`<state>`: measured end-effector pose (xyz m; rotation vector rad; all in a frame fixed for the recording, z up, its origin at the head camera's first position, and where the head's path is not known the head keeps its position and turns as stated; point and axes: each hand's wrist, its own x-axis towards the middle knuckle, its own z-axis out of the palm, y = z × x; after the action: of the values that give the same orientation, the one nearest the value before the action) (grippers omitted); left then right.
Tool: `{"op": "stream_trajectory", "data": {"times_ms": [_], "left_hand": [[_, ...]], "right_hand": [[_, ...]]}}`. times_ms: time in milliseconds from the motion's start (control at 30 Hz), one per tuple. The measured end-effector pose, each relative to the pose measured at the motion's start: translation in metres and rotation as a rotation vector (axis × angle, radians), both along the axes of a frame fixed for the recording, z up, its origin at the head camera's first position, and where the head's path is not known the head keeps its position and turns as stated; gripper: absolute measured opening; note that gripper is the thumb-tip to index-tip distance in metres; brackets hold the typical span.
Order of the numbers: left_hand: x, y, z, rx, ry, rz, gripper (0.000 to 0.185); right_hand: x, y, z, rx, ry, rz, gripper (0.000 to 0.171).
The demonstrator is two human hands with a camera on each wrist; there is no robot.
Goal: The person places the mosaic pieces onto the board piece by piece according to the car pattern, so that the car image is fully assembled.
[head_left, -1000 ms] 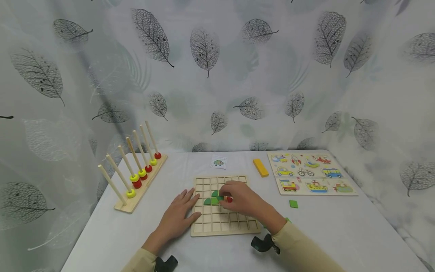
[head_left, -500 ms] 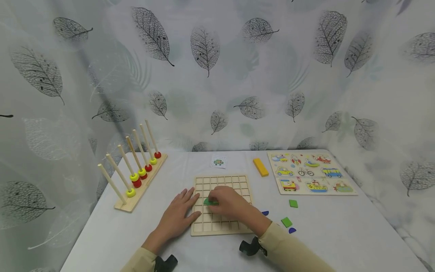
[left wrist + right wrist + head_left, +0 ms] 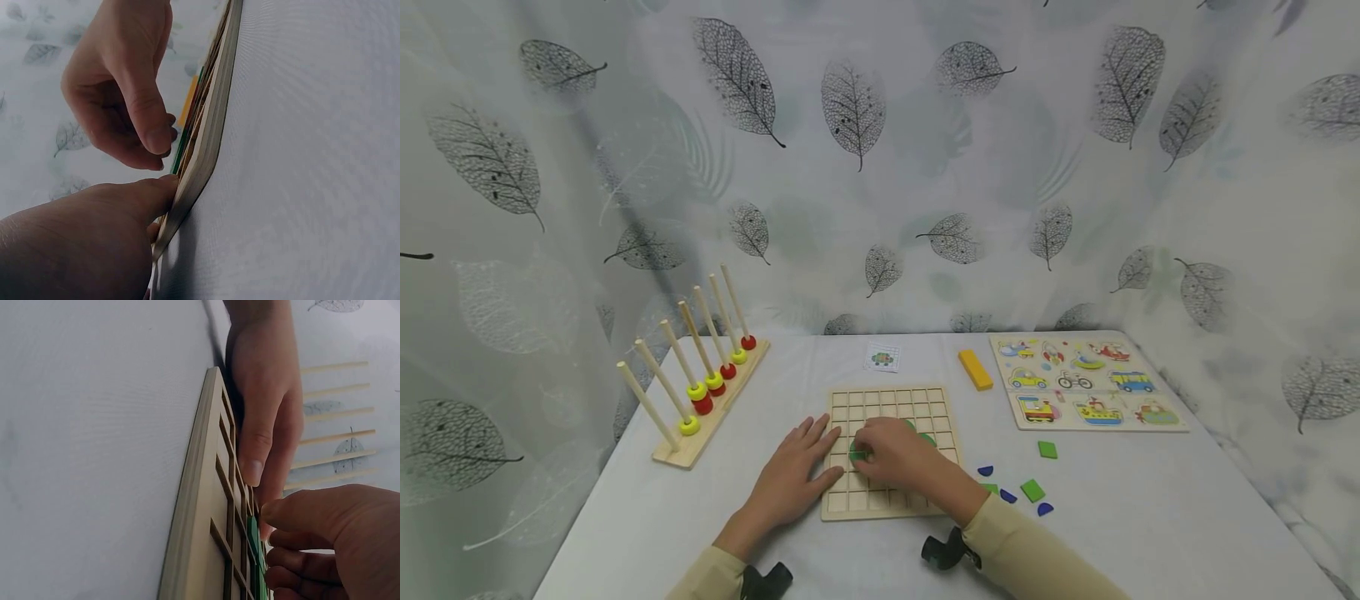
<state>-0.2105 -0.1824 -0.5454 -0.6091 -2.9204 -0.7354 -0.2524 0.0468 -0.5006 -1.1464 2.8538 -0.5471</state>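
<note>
On the wooden grid board point(image 3: 850, 508), my left hand point(image 3: 793, 473) lies flat with fingers spread over its left edge. The left wrist view shows the thumb of that hand point(image 3: 125, 203) against the board's edge. My right hand point(image 3: 898, 454) is over the board, fingers curled down, fingertips right at a green piece point(image 3: 856, 455) in the left part of the grid. Green pieces point(image 3: 254, 534) lie in the cells just under these fingertips in the right wrist view; I cannot tell whether one is pinched. Other green pieces point(image 3: 928, 438) show behind the right hand, which hides the middle cells.
Green squares point(image 3: 1033, 490) and blue half-round pieces point(image 3: 1008, 496) lie right of the board. A small picture card point(image 3: 882, 357) and a yellow block point(image 3: 975, 369) are behind it. A vehicle puzzle point(image 3: 1082, 382) lies back right; a peg stand with rings point(image 3: 711, 404) is at left.
My right hand has moved left and slightly toward me across the board, to the green piece near its left side. Loose pieces to the right have come into view. The left hand stays put.
</note>
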Motion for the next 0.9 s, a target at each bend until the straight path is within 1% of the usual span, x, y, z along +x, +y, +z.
{"op": "stream_trajectory", "data": {"times_ms": [233,367,633,800,900], "left_hand": [[0.0,0.0,0.001,-0.008,-0.009,0.009,0.065],[0.0,0.0,0.0,-0.009,-0.008,0.008,0.065],[-0.001,0.0,-0.003,-0.011,0.002,0.001,0.065],[-0.002,-0.001,-0.004,-0.008,0.004,0.002,0.065],[-0.002,-0.001,-0.003,-0.004,0.006,0.005,0.065]], "right_hand": [[0.001,0.0,0.0,-0.001,0.008,0.014,0.007],[0.002,-0.001,0.001,0.017,0.025,0.012,0.007],[0.002,-0.003,-0.002,0.061,0.041,-0.025,0.008],[0.001,0.001,-0.002,0.023,0.028,-0.037,0.011],[0.002,0.008,0.003,-0.013,0.023,-0.048,0.012]]}}
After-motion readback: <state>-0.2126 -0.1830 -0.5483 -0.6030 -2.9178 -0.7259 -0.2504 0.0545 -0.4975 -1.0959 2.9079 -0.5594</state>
